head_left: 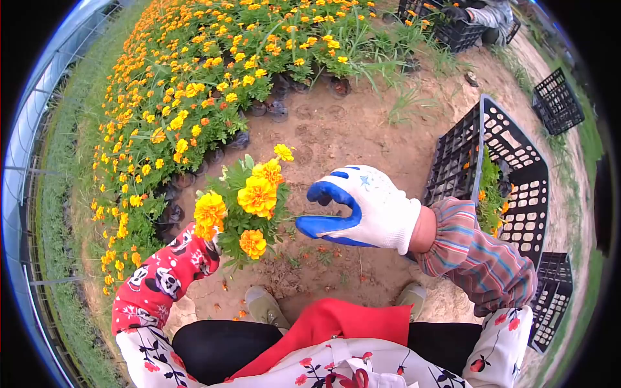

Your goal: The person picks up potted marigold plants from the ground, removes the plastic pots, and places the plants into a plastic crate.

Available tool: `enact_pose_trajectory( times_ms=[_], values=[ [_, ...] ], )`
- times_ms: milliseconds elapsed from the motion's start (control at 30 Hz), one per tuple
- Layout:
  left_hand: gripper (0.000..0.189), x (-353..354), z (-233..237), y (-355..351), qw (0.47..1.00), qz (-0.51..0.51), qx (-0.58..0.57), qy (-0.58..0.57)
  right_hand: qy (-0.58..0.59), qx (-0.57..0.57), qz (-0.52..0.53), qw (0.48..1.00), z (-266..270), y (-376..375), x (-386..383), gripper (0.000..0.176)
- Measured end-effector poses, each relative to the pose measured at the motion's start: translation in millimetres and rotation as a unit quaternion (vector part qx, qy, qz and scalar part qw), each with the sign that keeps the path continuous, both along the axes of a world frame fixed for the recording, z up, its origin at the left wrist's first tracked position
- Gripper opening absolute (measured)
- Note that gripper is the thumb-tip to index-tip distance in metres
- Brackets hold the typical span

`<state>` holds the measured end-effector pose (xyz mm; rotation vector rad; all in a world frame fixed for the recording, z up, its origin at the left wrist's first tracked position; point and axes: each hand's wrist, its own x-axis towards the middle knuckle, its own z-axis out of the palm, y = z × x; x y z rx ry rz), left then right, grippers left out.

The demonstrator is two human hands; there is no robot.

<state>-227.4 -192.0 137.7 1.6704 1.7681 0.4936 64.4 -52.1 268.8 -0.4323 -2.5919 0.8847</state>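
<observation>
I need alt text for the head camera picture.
A left hand holds up a marigold plant with yellow and orange flowers, and a gloved right hand reaches toward it, fingers apart. Behind lie a marigold bed and black crates.

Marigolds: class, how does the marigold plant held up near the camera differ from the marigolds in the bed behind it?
The held marigold plant is lifted in the air, alone, at the left sleeve; the bed marigolds stand on the ground, packed together. No pot shows under the held marigold plant; black pots show at the bed's edge. Both bear yellow-orange flowers and green leaves.
</observation>
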Motion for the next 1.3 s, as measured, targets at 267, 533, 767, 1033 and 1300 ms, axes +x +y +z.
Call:
enact_pose_trajectory(
  times_ms=[267,533,767,1033,1300],
  values=[
    [0.042,73.2,-27.2,58.8,0.983,-0.172,-0.047,-0.035,-0.177,-0.087,-0.047,0.979,-8.7,4.3,22.9,0.029],
    [0.043,46.2,-28.3,64.3,0.983,-0.046,-0.096,-0.148,-0.131,-0.404,0.013,0.905,-5.4,12.1,55.1,0.02],
    [0.044,62.5,12.4,81.1,0.887,0.083,-0.094,-0.445,-0.194,-0.134,-0.096,0.967,-33.9,35.1,57.2,0.08],
    [0.046,177.2,105.7,158.8,0.806,-0.011,-0.077,-0.587,-0.051,0.108,-0.213,0.97,-5.6,73.5,44.1,0.088],
    [0.034,313.0,181.0,242.7,0.875,-0.181,0.01,-0.448,0.137,0.096,-0.346,0.923,52.6,125.4,180.9,0.039]
  ],
)
